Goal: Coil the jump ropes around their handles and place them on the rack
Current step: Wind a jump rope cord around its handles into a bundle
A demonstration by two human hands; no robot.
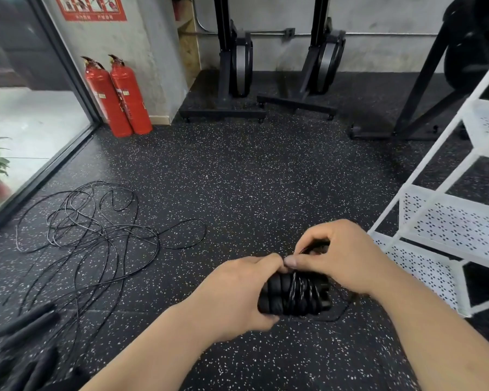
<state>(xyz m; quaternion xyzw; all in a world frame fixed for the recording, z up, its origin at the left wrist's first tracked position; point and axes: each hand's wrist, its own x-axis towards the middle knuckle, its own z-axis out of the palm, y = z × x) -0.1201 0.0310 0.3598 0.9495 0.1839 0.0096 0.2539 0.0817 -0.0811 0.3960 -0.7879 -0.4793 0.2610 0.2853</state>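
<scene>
Speckled black rubber floor fills a gym corner, with concrete wall behind. The left grip is curled round the near-left end of a pair of black foam handles, held side by side above the floor. Black cord is wound in several turns across the middle of both handles. The right grip sits just right of the left one, touching it at the fingertips; its thumb and forefinger pinch the cord at the top of the bundle. A slack loop of the same cord hangs out below and to the right of the grips.

Well to the left of the grips and farther out, a tangle of loose ropes sprawls on the floor. Nearer in, low on the left, lie more black handles, blurred. Just right of the right grip stands a white rack with perforated shelves. Far beyond the grips, two red fire extinguishers stand against the wall beside a glass pane, and two black machines stand upright farther right.
</scene>
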